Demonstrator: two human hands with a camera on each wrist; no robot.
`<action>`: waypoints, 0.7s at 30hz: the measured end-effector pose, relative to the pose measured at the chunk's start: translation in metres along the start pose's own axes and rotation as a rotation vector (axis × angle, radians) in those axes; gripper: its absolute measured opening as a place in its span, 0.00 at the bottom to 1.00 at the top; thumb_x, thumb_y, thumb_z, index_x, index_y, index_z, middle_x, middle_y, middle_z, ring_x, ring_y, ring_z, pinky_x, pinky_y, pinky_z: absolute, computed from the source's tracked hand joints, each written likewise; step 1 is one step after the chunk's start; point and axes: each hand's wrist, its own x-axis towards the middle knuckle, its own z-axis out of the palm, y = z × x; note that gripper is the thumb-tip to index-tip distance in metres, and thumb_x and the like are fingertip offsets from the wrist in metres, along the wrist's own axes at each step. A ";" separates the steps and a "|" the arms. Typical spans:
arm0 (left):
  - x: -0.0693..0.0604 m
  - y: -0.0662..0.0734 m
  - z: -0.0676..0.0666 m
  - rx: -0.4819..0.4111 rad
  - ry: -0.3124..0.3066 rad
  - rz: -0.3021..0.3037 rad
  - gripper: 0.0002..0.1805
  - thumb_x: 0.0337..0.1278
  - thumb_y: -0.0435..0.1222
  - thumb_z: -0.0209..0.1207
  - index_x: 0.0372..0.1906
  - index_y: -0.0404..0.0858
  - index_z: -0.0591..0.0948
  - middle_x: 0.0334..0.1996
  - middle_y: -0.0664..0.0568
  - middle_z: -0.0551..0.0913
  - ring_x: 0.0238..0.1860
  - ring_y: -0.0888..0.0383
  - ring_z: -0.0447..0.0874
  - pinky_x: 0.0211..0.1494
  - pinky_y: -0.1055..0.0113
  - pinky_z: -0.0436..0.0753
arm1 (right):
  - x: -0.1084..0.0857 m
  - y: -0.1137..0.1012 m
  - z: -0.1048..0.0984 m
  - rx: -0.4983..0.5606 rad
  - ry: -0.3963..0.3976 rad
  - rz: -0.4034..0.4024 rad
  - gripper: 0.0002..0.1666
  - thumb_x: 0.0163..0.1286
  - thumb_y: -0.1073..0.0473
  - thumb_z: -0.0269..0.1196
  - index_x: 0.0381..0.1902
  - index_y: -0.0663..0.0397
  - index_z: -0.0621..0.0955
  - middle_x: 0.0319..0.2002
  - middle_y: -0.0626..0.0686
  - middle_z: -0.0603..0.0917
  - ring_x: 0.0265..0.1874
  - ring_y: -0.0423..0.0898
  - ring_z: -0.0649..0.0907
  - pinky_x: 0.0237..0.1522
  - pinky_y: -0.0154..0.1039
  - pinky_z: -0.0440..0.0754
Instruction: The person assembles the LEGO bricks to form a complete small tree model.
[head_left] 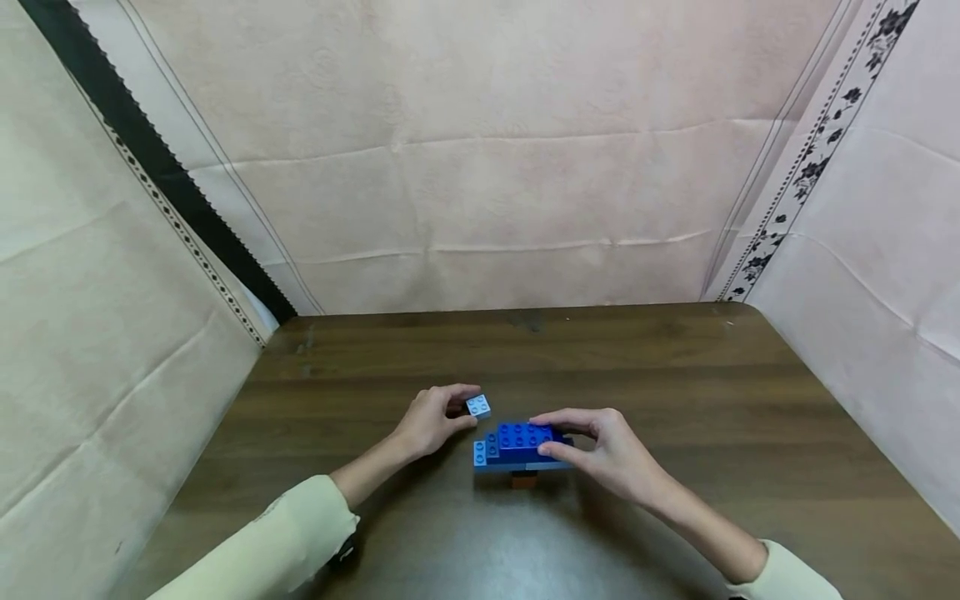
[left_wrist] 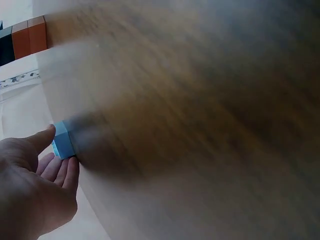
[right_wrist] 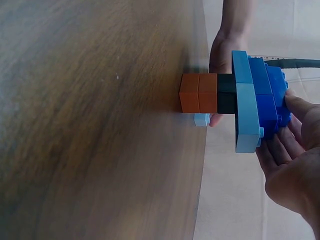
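In the head view my left hand [head_left: 429, 422] has its thumb and fingers around a small light blue toy brick [head_left: 478, 407] with studs on top. The left wrist view shows the same brick [left_wrist: 63, 141] between thumb and fingertips, low over the table. My right hand [head_left: 617, 454] pinches the top of a built brick model from its right side. Dark blue bricks [head_left: 516, 442] form the model's upper layers. Below them lies a wider light blue layer [right_wrist: 245, 117], then a narrow stem of black [right_wrist: 226, 93] and orange bricks [right_wrist: 198, 93] standing on the table.
The brown wooden table [head_left: 375, 350] is bounded by pale cloth [head_left: 525, 200] at the back and both sides. A dark strip [head_left: 172, 167] runs along the cloth at left.
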 end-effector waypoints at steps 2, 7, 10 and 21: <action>0.001 0.000 0.001 0.011 0.007 0.000 0.25 0.67 0.30 0.71 0.67 0.37 0.83 0.62 0.44 0.86 0.59 0.46 0.87 0.63 0.50 0.85 | 0.000 0.000 0.000 -0.004 0.003 -0.007 0.19 0.73 0.54 0.73 0.60 0.44 0.88 0.56 0.47 0.90 0.58 0.47 0.87 0.61 0.54 0.84; 0.002 0.000 0.001 0.042 0.020 0.011 0.23 0.67 0.30 0.71 0.65 0.37 0.84 0.60 0.44 0.87 0.56 0.47 0.88 0.62 0.50 0.86 | -0.001 0.001 0.000 -0.007 0.004 -0.019 0.19 0.73 0.55 0.73 0.60 0.46 0.88 0.56 0.48 0.90 0.57 0.49 0.87 0.60 0.51 0.85; 0.002 0.000 0.001 0.049 0.026 0.017 0.22 0.67 0.31 0.71 0.64 0.37 0.85 0.59 0.44 0.87 0.55 0.48 0.89 0.61 0.51 0.86 | -0.001 0.001 0.001 -0.002 0.004 -0.019 0.19 0.73 0.55 0.73 0.60 0.47 0.88 0.56 0.49 0.90 0.57 0.49 0.88 0.59 0.49 0.86; 0.002 0.012 -0.012 -0.004 0.061 0.037 0.23 0.67 0.32 0.71 0.65 0.39 0.84 0.58 0.45 0.88 0.54 0.50 0.90 0.60 0.53 0.87 | -0.001 0.000 0.001 0.011 0.009 -0.005 0.19 0.72 0.56 0.74 0.59 0.44 0.89 0.56 0.48 0.90 0.55 0.46 0.88 0.58 0.47 0.86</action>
